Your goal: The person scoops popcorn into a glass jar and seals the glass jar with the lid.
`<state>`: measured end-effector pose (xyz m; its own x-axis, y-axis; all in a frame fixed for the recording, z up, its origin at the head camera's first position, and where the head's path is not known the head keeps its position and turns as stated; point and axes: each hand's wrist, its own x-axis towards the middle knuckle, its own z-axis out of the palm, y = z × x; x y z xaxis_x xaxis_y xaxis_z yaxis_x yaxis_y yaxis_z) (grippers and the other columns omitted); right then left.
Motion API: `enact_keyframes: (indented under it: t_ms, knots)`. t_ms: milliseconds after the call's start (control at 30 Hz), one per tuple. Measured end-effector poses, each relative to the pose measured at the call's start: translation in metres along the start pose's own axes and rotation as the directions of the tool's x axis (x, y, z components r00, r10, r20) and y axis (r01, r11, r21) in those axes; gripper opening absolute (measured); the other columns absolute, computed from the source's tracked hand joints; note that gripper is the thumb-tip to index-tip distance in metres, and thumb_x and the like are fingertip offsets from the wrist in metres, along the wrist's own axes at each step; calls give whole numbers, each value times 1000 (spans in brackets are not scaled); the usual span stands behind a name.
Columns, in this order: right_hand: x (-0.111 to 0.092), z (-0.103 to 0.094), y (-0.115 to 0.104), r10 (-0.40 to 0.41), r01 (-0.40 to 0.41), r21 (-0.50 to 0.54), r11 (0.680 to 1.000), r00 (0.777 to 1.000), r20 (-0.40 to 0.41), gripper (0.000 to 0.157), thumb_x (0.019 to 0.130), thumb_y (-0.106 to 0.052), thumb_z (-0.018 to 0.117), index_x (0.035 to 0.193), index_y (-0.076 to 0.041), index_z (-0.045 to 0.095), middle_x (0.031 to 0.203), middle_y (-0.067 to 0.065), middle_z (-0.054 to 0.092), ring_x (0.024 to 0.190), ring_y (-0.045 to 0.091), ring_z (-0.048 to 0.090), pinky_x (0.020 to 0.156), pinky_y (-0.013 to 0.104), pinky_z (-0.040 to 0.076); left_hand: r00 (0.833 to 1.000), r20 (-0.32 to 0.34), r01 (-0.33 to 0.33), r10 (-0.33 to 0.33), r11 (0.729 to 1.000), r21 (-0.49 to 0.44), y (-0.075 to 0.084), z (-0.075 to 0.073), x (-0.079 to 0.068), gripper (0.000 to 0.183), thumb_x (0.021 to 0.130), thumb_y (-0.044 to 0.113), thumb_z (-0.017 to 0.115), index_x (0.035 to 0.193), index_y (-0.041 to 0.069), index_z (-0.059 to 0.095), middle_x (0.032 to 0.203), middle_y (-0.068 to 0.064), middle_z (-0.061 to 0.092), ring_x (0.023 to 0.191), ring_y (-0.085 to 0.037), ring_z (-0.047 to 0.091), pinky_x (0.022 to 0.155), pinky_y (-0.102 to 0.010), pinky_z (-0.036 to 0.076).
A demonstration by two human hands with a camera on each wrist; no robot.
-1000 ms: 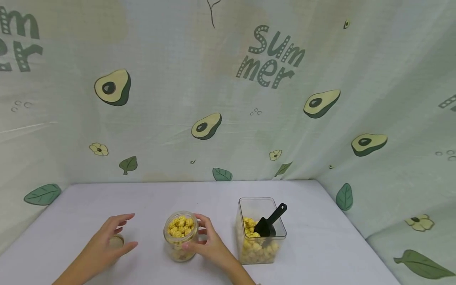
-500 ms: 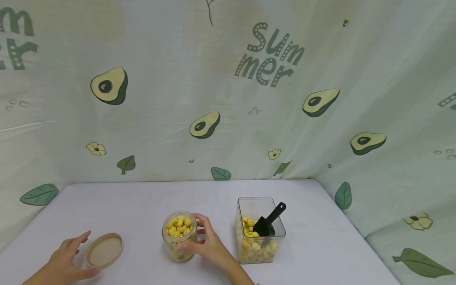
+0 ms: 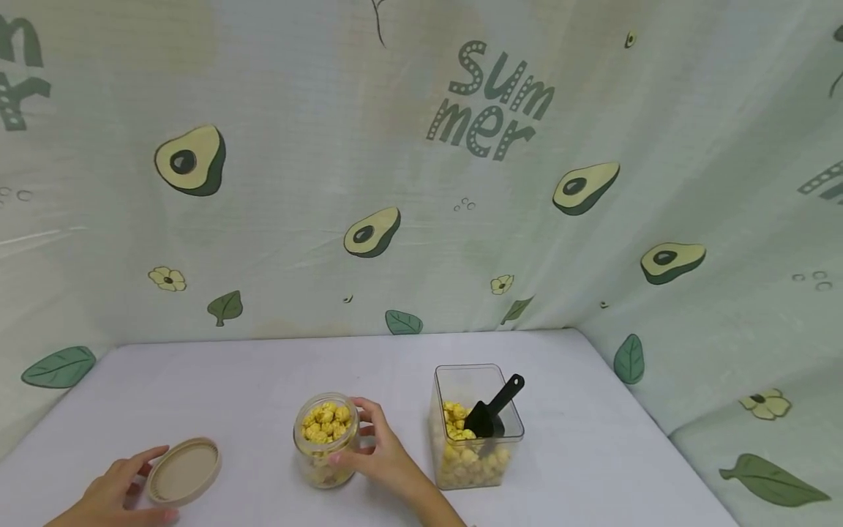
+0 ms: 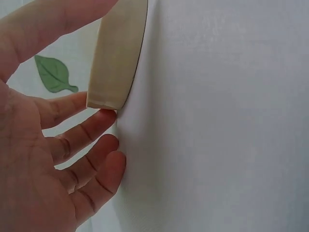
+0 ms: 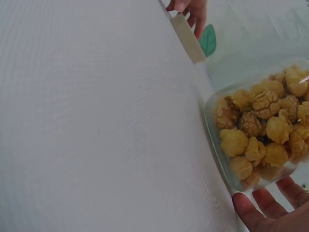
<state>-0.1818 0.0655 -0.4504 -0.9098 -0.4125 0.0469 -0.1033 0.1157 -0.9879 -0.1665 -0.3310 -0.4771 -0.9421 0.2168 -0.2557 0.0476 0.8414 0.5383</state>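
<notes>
In the head view a clear round jar (image 3: 325, 446) full of yellow popcorn stands upright on the white table. My right hand (image 3: 388, 461) holds the jar from its right side, thumb in front and fingers behind. The right wrist view shows its fingertips (image 5: 248, 210) low against the jar wall. To the left lies a round beige lid (image 3: 184, 472), inner side up. My left hand (image 3: 115, 494) is around the lid's left edge, thumb and index finger on opposite sides. In the left wrist view its lower fingers curve below the lid's rim (image 4: 113, 63).
Right of the jar stands a clear square container (image 3: 477, 465) partly filled with popcorn, a black scoop (image 3: 494, 408) leaning in it. Behind the table (image 3: 263, 380) hangs a cloth (image 3: 290, 146) printed with avocados and leaves; it continues along the right side.
My left hand first moved left and toward me, uncovering the lid, then closed in on the lid's edge. My right hand stays on the jar. The head view has shifted slightly.
</notes>
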Motion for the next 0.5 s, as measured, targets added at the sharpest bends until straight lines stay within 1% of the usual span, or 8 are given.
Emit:
enact_keyframes:
  t_ms: [33, 100, 167, 267, 333, 433, 500]
  knots:
    - [0, 0, 0, -3, 3, 2, 1000, 1000, 0, 71, 77, -30, 75, 135, -33, 34, 127, 5, 42, 107, 18, 41, 84, 29, 44, 1000, 11, 23, -23, 1000, 0, 0, 0, 1, 80, 87, 39, 59, 134, -12, 20, 110, -20, 46, 95, -30, 51, 71, -45, 49]
    - [-1, 1, 0, -6, 6, 5, 1000, 1000, 0, 71, 77, -29, 75, 135, -32, 34, 126, 5, 42, 106, 18, 41, 84, 29, 44, 997, 33, 69, -69, 998, -3, 1, 0, 3, 84, 86, 44, 60, 136, -10, 19, 111, -19, 45, 96, -30, 50, 73, -46, 49]
    - [-1, 1, 0, -3, 3, 8, 1000, 1000, -2, 71, 77, -29, 75, 135, -31, 34, 126, 5, 42, 105, 18, 41, 84, 29, 43, 996, 45, 83, -83, 997, 5, 0, 0, 5, 84, 86, 45, 59, 136, -10, 19, 111, -18, 45, 97, -29, 49, 74, -47, 48]
    - [0, 1, 0, -6, 6, 7, 1000, 1000, -3, 72, 77, -29, 75, 135, -30, 34, 126, 5, 42, 105, 18, 42, 84, 29, 43, 992, 64, 111, -111, 994, -7, 1, -1, 6, 86, 87, 48, 58, 138, -8, 18, 113, -20, 43, 98, -30, 48, 74, -50, 47]
    - [0, 1, 0, -7, 7, 9, 1000, 1000, -1, 72, 77, -29, 75, 135, -31, 34, 126, 5, 42, 105, 17, 42, 84, 28, 44, 990, 65, 124, -123, 992, -6, 3, -1, 6, 86, 86, 48, 58, 138, -8, 19, 113, -22, 42, 98, -30, 47, 74, -50, 47]
    - [0, 1, -1, -16, 16, 0, 1000, 1000, -3, 72, 77, -27, 75, 136, -30, 33, 127, 5, 42, 105, 17, 42, 84, 29, 44, 978, 72, 195, -194, 981, -10, 8, 0, 7, 90, 84, 54, 59, 138, -7, 21, 111, -23, 41, 97, -31, 46, 74, -48, 48]
    - [1, 1, -1, -12, 12, -3, 1000, 1000, -5, 73, 77, -26, 75, 136, -31, 33, 127, 5, 42, 105, 16, 41, 84, 29, 44, 977, 64, 205, -204, 979, -3, 11, -1, 7, 90, 83, 54, 59, 137, -9, 23, 108, -22, 42, 95, -30, 45, 72, -44, 48]
